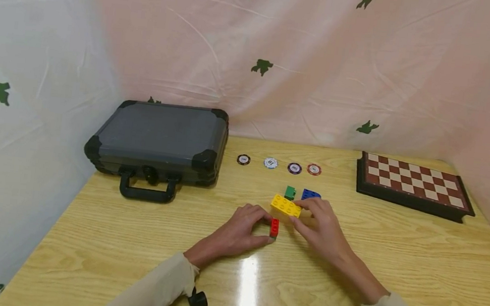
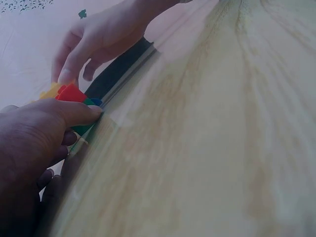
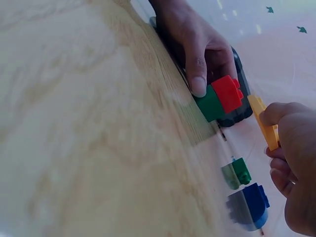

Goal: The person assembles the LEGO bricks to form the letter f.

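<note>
Head view from above, forward and down; 2 close wrist views, low across table (image 2: 197, 148), red brick (image 3: 227, 94) in both.

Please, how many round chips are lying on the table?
4: from left, black chip, light blue chip, purple chip, red chip, roughly in a row right of the case.

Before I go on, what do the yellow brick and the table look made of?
Yellow brick: probably hard plastic, smooth, with regular round studs that look moulded. Table: wood or wood-look laminate, fairly glossy; grain shows and a bright streak reflects.
</note>
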{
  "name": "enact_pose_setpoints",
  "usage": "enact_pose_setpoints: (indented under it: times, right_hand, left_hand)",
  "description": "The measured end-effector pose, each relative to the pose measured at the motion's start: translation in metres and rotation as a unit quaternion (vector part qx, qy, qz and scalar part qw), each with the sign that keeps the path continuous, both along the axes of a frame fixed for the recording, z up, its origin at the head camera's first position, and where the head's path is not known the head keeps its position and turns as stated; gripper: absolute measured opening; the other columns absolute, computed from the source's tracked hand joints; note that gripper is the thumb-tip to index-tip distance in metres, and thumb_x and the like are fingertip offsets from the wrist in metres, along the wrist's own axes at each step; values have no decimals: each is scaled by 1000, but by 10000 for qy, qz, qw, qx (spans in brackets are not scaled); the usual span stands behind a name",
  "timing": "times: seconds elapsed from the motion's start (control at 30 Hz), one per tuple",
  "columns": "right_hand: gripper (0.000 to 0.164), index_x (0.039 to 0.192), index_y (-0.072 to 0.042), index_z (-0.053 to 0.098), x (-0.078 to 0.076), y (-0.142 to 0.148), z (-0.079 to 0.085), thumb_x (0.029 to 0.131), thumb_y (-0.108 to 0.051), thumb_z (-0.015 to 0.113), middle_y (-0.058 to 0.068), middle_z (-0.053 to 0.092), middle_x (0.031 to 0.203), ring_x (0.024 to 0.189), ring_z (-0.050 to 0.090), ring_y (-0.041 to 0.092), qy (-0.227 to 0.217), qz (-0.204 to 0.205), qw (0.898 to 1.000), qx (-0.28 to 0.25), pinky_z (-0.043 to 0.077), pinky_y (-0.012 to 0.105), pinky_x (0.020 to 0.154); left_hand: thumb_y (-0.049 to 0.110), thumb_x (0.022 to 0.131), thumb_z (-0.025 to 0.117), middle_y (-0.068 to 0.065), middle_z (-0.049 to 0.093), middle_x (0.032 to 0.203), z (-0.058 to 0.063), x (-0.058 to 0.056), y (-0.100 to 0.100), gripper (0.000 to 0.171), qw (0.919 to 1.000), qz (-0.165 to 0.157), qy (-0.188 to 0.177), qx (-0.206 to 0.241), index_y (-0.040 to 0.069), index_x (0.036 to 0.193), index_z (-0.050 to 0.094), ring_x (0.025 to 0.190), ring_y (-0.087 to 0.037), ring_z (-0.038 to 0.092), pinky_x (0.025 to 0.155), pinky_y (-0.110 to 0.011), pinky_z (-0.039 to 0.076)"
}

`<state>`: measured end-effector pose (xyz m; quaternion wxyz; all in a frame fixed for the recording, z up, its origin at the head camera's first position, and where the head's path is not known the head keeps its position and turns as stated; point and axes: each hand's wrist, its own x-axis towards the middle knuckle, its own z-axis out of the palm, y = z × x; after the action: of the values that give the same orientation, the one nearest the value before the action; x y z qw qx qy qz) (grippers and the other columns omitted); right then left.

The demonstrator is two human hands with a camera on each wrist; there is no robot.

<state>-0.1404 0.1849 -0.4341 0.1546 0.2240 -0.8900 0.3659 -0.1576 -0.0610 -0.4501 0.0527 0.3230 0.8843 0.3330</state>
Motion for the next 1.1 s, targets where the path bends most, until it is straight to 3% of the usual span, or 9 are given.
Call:
enact_pose_setpoints:
  times: [0.2,0.4,0.6,0.87,1.1]
  right_hand:
    - [36,121,-3,70,4,2,3,88,-8,83,7,64,117,104,54,22,222,201,9995,72,51,37,83]
    - [37,120,-5,70,8,1,3,86,-7,84,6,64,117,101,55,28,373,448,9983,89,52,40,79]
    - [38,119,-5,70,9,2,3,85,-7,85,6,64,118,102,53,23,451,598,9971,148,51,37,79]
    - [42,121,-4,69,10,4,2,82,-3,85,8,64,123,113,53,23,570,961,9936,186,45,23,95]
    - [43,120,-3,69,9,5,1,80,-1,86,7,63,123,112,54,23,657,1177,9908,146,41,18,99]
  left_hand:
    - [31,93,79,4,65,116,-1,0,0,35,10000,-6,39,-28,13,121,67,110,-17,54,104,-42,40]
    - [32,92,80,2,65,118,-1,0,0,41,9999,-14,101,-40,12,126,66,110,-18,53,102,-42,40]
    - [31,92,79,1,65,118,-1,1,0,45,9999,-13,127,-45,11,129,64,108,-19,52,100,-41,40]
    - [32,93,78,0,64,118,0,1,0,44,9998,58,75,-184,11,129,63,109,-18,52,101,-41,40]
    - [32,94,77,1,64,118,0,1,0,41,9999,91,-7,-113,12,128,64,109,-18,52,101,-41,39]
